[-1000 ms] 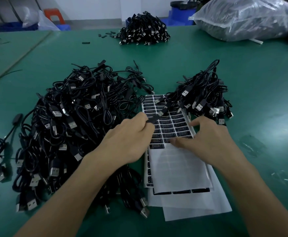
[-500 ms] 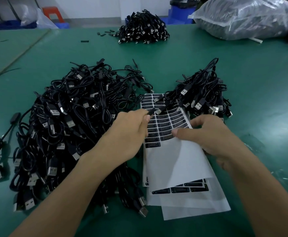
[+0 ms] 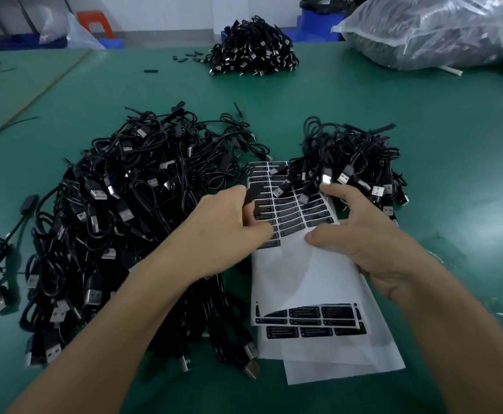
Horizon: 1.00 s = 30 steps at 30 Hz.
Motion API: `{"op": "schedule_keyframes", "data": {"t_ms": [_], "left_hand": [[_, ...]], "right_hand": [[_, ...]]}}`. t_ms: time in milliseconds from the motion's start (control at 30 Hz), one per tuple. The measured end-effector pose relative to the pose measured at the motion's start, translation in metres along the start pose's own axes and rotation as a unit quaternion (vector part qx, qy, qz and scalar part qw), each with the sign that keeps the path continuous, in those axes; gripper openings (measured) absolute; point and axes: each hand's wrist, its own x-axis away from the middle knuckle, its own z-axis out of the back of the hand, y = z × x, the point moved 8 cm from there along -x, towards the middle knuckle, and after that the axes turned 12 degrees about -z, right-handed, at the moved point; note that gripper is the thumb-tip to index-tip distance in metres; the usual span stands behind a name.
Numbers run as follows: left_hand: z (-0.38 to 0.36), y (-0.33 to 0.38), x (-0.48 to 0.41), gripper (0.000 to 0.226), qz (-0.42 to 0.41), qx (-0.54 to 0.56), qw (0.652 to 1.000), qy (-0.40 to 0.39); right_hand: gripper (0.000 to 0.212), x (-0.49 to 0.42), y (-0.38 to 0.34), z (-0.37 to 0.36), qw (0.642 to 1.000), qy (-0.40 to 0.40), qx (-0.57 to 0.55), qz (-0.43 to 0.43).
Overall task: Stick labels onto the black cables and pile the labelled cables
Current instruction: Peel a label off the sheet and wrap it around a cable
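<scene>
A big heap of black USB cables (image 3: 118,222) lies left of centre on the green table (image 3: 453,162). A smaller pile of black cables (image 3: 355,162) lies to the right of it. Between them are white label sheets (image 3: 301,282) with rows of black labels. My left hand (image 3: 226,231) pinches the black end of a cable (image 3: 251,196) over the top sheet. My right hand (image 3: 361,243) grips the top sheet's right edge with thumb and fingers and holds it lifted and curled, so that the sheets beneath show.
Another pile of black cables (image 3: 253,55) lies at the back centre. A large clear plastic bag (image 3: 429,28) filled with dark goods sits at the back right. Small black parts (image 3: 184,58) are scattered left of the far pile. Blue bins stand behind the table.
My right hand went from pressing on the labels to gripping the top sheet and lifting it, uncovering labels on the sheets below. My left hand kept hold of the cable end.
</scene>
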Motion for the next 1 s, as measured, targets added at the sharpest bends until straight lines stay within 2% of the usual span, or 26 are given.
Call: {"op": "schedule_keyframes", "data": {"t_ms": [167,300,400,633,833,1000], "left_hand": [[-0.012,0.002,0.004,0.044,-0.008,-0.010,0.998,-0.057],[-0.013,-0.001,0.002,0.050,-0.005,-0.001,0.999,-0.049],[-0.011,-0.002,0.003,0.051,-0.001,0.008,0.999,-0.047],[-0.005,-0.001,0.002,0.049,-0.003,0.017,0.999,-0.029],[-0.005,0.004,0.002,0.047,-0.024,0.019,0.999,-0.030],[-0.005,0.007,0.001,0.046,-0.043,-0.008,0.999,-0.013]], "right_hand": [[0.050,-0.003,0.004,0.000,1.000,0.005,0.004,-0.013],[0.059,0.001,0.005,-0.015,0.999,-0.015,0.042,0.009],[0.062,0.003,0.002,-0.020,0.997,-0.001,0.055,0.046],[0.071,0.001,0.001,-0.018,0.999,-0.018,0.011,0.040],[0.054,0.001,0.004,-0.017,0.999,-0.027,-0.014,0.020],[0.050,-0.001,0.004,-0.019,0.999,-0.033,-0.025,0.021]]}}
